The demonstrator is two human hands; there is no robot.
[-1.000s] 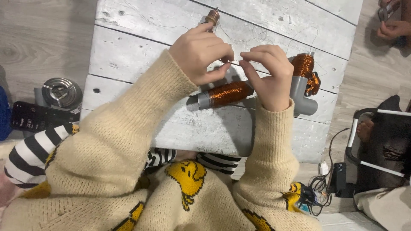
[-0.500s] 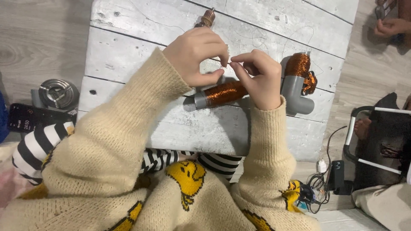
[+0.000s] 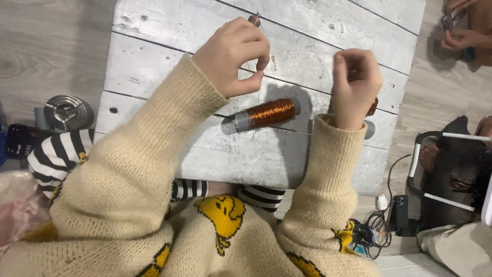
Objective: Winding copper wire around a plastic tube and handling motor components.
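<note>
A grey tube wound with copper wire (image 3: 266, 113) lies on a white-washed wooden board (image 3: 328, 31) in front of me. My left hand (image 3: 233, 54) hovers above the tube's left end, thumb and forefinger pinched on a thin copper wire that runs faintly down toward the coil. My right hand (image 3: 356, 84) is raised to the right of the tube, fingers curled shut on the same fine strand, which is barely visible. A second copper coil (image 3: 373, 106) peeks out behind my right hand. A small copper-tipped piece (image 3: 254, 19) lies beyond my left hand.
A round metal tin (image 3: 67, 112) and a dark flat device (image 3: 18, 141) sit on the floor at left. Another person's hands (image 3: 461, 32) work at top right. Cables and a charger (image 3: 382, 215) lie by a black bag with a white frame (image 3: 451, 169).
My hands have drawn apart, the right moving right and the left staying up. The wound tube, earlier held up under my hands, now lies free on the board.
</note>
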